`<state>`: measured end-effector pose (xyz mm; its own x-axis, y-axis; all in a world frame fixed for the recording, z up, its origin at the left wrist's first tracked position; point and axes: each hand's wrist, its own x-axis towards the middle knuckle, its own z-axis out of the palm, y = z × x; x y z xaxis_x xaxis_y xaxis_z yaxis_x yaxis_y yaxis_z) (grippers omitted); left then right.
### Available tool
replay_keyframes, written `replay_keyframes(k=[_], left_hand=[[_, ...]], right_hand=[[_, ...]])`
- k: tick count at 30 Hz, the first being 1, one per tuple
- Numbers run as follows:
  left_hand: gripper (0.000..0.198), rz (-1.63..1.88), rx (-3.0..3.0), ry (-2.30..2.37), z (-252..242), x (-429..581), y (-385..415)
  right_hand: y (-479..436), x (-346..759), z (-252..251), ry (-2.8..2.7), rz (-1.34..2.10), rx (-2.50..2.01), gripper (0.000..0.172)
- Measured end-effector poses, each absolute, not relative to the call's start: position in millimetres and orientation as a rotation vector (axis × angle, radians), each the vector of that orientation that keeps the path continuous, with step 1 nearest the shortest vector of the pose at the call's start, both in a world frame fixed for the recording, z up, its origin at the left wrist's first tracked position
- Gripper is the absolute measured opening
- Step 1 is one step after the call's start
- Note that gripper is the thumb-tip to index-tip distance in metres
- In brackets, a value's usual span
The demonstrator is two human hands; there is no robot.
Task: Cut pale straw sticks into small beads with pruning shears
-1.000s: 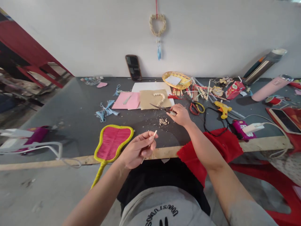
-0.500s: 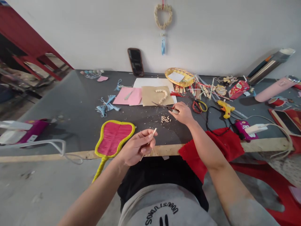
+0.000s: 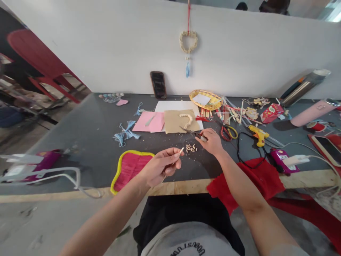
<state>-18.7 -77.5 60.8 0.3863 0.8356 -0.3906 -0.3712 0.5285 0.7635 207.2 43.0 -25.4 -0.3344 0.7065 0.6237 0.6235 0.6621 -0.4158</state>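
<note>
The bench (image 3: pixel 90 145) has a smooth, matt grey top and bare wood edge (image 3: pixel 189 187). The brown paper (image 3: pixel 174 122) is matt, the red cloth (image 3: pixel 265 181) fuzzy-looking, the glue gun (image 3: pixel 258 135) plastic, the hand tool (image 3: pixel 190 132) metal-tipped, the tall flask (image 3: pixel 302 89) shiny metal.

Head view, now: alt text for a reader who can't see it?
A person's left hand holds a thin pale stick; the right hand holds a dark-bladed tool. Small pale pieces lie on the gray table between them, with a curved pale strip on brown paper beyond.
</note>
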Motion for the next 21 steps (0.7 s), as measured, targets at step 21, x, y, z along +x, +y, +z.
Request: replay_keyframes(k=[21], left_hand=[[0.030, 0.970, 0.631, 0.727, 28.9, -24.2, 8.6]], right_hand=[[18.2, 203.4, 11.3, -1.731, 0.973, -1.203, 0.021]])
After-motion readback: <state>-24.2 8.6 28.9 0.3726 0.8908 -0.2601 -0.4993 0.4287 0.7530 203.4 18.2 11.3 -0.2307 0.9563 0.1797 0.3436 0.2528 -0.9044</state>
